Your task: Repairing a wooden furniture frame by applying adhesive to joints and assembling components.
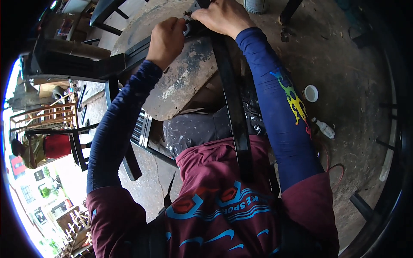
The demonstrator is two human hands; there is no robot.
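My left hand (167, 42) is closed in a fist at the top of the view. What its fingers hold, if anything, is hidden. To its right, my right hand (224, 18) bends round the upper part of a black furniture frame (230, 99), with its thumb toward my left hand. One long leg of that frame slants down to my lap, and another black bar runs off to the left below my left hand. Under the frame is a paint-spattered board with a rounded end (176, 88). Small dark bits lie between my hands, too small to name.
On the concrete floor at right are a white cup or lid (310, 93), a white bottle (325, 128) and a thin reddish hose (337, 171). A can (256, 6) stands at the top. More black frames (77, 64) crowd the left, where another person (45, 150) is farther off.
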